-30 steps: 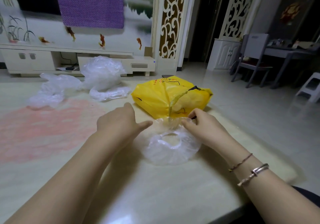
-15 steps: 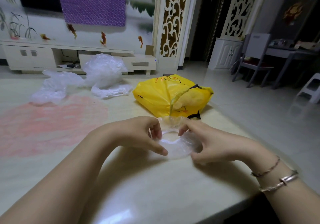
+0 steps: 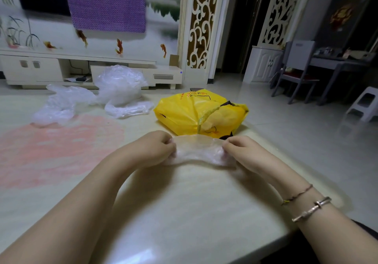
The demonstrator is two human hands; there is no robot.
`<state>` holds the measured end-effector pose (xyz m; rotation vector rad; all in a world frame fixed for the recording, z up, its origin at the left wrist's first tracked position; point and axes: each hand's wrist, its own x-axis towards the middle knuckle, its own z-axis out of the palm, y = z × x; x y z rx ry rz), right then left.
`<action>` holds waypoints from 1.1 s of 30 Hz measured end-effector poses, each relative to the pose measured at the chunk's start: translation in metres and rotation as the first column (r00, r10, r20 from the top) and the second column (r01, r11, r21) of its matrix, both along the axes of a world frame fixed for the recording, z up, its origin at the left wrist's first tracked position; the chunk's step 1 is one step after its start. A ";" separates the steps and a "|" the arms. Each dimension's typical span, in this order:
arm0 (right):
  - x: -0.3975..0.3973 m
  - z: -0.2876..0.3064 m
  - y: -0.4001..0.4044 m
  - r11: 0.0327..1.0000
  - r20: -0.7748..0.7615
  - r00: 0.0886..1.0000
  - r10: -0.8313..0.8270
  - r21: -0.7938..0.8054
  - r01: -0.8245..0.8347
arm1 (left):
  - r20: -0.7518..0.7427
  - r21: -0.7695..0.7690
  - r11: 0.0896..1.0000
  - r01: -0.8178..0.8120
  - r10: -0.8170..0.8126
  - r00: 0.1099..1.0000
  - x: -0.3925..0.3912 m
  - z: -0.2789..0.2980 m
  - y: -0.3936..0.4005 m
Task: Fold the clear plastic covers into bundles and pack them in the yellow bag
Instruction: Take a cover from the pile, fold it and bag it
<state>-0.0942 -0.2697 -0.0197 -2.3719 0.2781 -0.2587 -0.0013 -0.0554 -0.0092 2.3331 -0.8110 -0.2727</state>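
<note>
Head view: one clear plastic cover (image 3: pixel 198 149) stretched into a flat band, long axis running left to right, held just above the table (image 3: pixel 184 212). Left hand (image 3: pixel 155 148) grips its left end with curled fingers; right hand (image 3: pixel 241 151) pinches its right end. One yellow bag (image 3: pixel 184 112) lies just behind the cover. Farther back left, a loose pile of clear covers (image 3: pixel 98 96); count unclear. Two bracelets (image 3: pixel 304 204) on the right wrist.

Yellow bag (image 3: pixel 190 112) just beyond hands (image 3: pixel 199 151)
</note>
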 end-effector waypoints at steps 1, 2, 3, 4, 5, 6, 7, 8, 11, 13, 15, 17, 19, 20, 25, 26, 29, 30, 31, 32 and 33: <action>0.002 -0.002 0.002 0.999 -0.009 0.999 -0.035 -0.026 0.035 | 0.001 0.013 1.000 -0.026 0.026 1.000 0.001 -0.001 -0.002; 0.004 -0.005 0.005 0.995 -0.010 0.998 -0.066 -0.075 0.065 | 0.028 0.056 0.998 -0.043 0.042 0.999 0.001 -0.002 -0.004; 0.005 -0.008 0.008 0.986 -0.006 0.996 -0.094 -0.137 0.093 | 0.070 0.106 0.992 -0.065 0.058 0.996 0.001 -0.005 -0.006; 0.005 -0.010 0.011 0.972 0.008 0.993 -0.120 -0.203 0.119 | 0.113 0.151 0.984 -0.093 0.076 0.991 0.000 -0.008 -0.007; 0.006 -0.012 0.013 0.953 0.019 0.990 -0.141 -0.267 0.141 | 0.151 0.193 0.974 -0.116 0.087 0.985 -0.001 -0.010 -0.008; 0.006 -0.013 0.015 0.928 0.022 0.987 -0.158 -0.338 0.156 | 0.186 0.230 0.964 -0.135 0.092 0.978 -0.002 -0.013 -0.009; 0.007 -0.015 0.016 0.898 0.019 0.985 -0.169 -0.410 0.162 | 0.215 0.268 0.951 -0.152 0.094 0.972 -0.004 -0.014 -0.009; 0.008 -0.015 0.017 0.868 0.016 0.985 -0.174 -0.471 0.161 | 0.242 0.303 0.938 -0.171 0.098 0.965 -0.006 -0.014 -0.009; 0.008 -0.016 0.018 0.811 0.012 0.986 -0.169 -0.567 0.146 | 0.313 0.380 0.896 -0.229 0.108 0.943 -0.011 -0.010 -0.005; 0.007 -0.015 0.017 0.789 0.001 0.986 -0.165 -0.600 0.133 | 0.339 0.403 0.879 -0.256 0.117 0.934 -0.011 -0.007 -0.001; 0.005 -0.013 0.016 0.779 -0.022 0.987 -0.156 -0.617 0.110 | 0.297 0.393 0.886 -0.247 0.132 0.946 -0.008 -0.005 0.003; 0.003 -0.011 0.015 0.804 -0.069 0.987 -0.143 -0.590 0.075 | 0.185 0.313 0.929 -0.199 0.146 0.972 -0.004 -0.002 0.005; 0.002 -0.008 0.012 0.883 -0.104 0.990 -0.092 -0.469 0.033 | 0.103 0.133 0.982 -0.136 0.123 0.987 -0.002 0.000 0.004; 0.001 -0.005 0.010 0.933 -0.100 0.994 -0.051 -0.359 0.011 | 0.081 0.014 0.996 -0.093 0.092 0.993 -0.003 0.002 0.001; -0.012 0.022 0.010 0.905 0.008 0.984 0.179 0.391 -0.168 | -0.052 -0.396 0.915 0.078 -0.107 0.993 -0.028 0.017 -0.013; -0.015 0.026 0.009 0.847 0.037 0.971 0.236 0.481 -0.224 | -0.086 -0.399 0.913 0.091 -0.136 0.987 -0.031 0.018 -0.014; -0.020 0.035 0.004 0.707 0.106 0.927 0.361 0.616 -0.346 | -0.244 -0.380 0.910 0.165 -0.271 0.931 -0.032 0.015 -0.014; -0.020 0.035 0.002 0.675 0.121 0.922 0.367 0.647 -0.354 | -0.313 -0.384 0.903 0.190 -0.321 0.894 -0.031 0.013 -0.013; -0.018 0.034 0.000 0.658 0.125 0.925 0.358 0.669 -0.345 | -0.378 -0.394 0.897 0.201 -0.358 0.854 -0.029 0.011 -0.012; -0.017 0.032 -0.002 0.665 0.118 0.935 0.335 0.673 -0.323 | -0.431 -0.405 0.893 0.198 -0.377 0.820 -0.029 0.009 -0.012; -0.015 0.030 -0.003 0.691 0.101 0.950 0.296 0.664 -0.286 | -0.466 -0.415 0.893 0.173 -0.372 0.803 -0.029 0.007 -0.013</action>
